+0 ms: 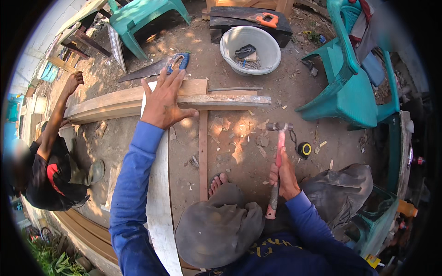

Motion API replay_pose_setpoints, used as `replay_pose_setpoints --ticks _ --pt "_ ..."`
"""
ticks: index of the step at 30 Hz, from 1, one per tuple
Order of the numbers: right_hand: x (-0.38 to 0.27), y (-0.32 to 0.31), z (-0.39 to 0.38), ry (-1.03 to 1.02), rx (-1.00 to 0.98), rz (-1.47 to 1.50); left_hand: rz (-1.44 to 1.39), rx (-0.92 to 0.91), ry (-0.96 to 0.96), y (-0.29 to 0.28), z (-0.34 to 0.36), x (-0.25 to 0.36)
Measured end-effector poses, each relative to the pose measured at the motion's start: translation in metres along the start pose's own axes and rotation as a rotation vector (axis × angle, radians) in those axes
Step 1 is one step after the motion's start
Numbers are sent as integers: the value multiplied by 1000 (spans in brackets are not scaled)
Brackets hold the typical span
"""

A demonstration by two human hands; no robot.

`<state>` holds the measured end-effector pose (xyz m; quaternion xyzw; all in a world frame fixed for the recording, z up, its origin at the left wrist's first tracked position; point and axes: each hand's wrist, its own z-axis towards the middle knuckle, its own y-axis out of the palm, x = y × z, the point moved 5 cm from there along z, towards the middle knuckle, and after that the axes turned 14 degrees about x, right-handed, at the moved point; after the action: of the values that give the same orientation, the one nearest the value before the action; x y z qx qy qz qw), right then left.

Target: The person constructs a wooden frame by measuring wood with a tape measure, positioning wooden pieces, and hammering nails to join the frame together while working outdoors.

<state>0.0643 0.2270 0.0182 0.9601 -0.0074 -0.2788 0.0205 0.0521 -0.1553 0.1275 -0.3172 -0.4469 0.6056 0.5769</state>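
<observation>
My left hand [163, 102] lies with fingers spread on the far end of a long pale board [159, 202], where it meets a stack of wooden beams [115, 100]. That board runs back toward me under my left forearm. In my right hand [286, 174] is a hammer [281, 142] with a worn pink handle, its metal head up and away from me, held above the ground over my right side. A narrow wooden strip [203, 156] extends from the beams toward my bare foot [217, 183]. Right of the hammer head, a black and yellow tape measure [304, 149] rests on the dirt.
A co-worker [53, 170] in a black shirt is at the left, one arm raised. Beyond the beams lie a blue-handled saw [156, 68] and a grey basin [251, 46]. An orange-handled saw [248, 17] rests on a dark block. Green chairs [345, 96] stand right.
</observation>
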Motion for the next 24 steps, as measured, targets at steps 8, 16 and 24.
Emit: replay_pose_setpoints --ticks 8,16,24 --pt "-45 31 -30 74 -271 200 -172 -53 12 20 -2 -22" --pt "-35 37 -30 58 -271 172 -172 -74 14 18 -1 -14" --pt "-40 45 -26 24 -251 168 -172 -98 -15 16 -1 -18"
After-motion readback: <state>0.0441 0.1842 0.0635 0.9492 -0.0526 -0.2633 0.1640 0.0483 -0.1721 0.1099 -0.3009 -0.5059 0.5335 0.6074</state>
